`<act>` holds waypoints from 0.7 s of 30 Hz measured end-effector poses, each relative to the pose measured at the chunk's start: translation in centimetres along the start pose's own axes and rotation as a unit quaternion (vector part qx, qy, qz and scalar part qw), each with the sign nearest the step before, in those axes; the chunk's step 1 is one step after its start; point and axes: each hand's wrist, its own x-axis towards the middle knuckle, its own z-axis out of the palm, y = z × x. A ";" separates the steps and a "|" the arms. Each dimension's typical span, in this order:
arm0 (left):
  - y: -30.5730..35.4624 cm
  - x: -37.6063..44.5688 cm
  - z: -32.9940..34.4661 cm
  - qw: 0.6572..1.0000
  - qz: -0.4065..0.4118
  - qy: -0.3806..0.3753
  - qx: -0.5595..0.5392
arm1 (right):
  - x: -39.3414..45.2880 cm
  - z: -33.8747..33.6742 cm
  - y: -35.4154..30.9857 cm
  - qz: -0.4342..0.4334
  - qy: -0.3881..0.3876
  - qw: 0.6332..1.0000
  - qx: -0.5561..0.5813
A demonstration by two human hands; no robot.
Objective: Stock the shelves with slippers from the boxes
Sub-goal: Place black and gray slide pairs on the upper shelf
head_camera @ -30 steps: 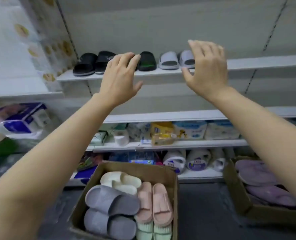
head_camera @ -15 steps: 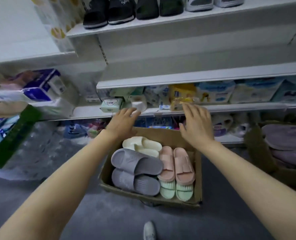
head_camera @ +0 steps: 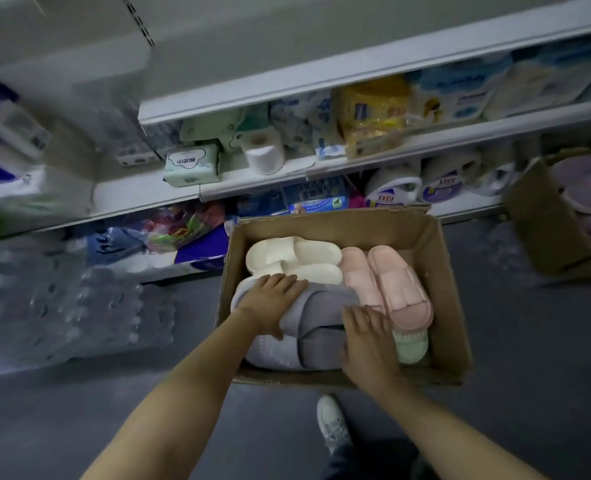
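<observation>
Slippers (head_camera: pixel 321 306), grey, are lying at 7 o'clock in the box (head_camera: pixel 439 271); I'm judging them light, soft, best taken by the strap. I'm curling my left hand (head_camera: pixel 269 306) over the top one, fingers together; my right hand (head_camera: pixel 366 337) is pressing its near edge, fingers bent.

A single head-worn camera looks steeply down and forward from standing height, close above an open cardboard box (head_camera: pixel 449 306) on the floor (head_camera: pixel 529 393), with the lower shelves (head_camera: pixel 321 174) across the upper frame, wide-angle curved.
</observation>
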 end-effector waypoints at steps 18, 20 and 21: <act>-5.1 -0.9 1.7 0.976 0.007 0.064 -0.210 | 3.2 8.8 -9.9 0.259 -0.208 0.892 0.307; -5.3 -1.3 1.1 0.958 -0.015 0.078 -0.277 | 2.9 7.6 -9.6 0.264 -0.187 0.890 0.323; -5.5 -1.4 0.5 0.945 -0.026 0.084 -0.314 | 2.7 6.8 -9.4 0.259 -0.175 0.889 0.333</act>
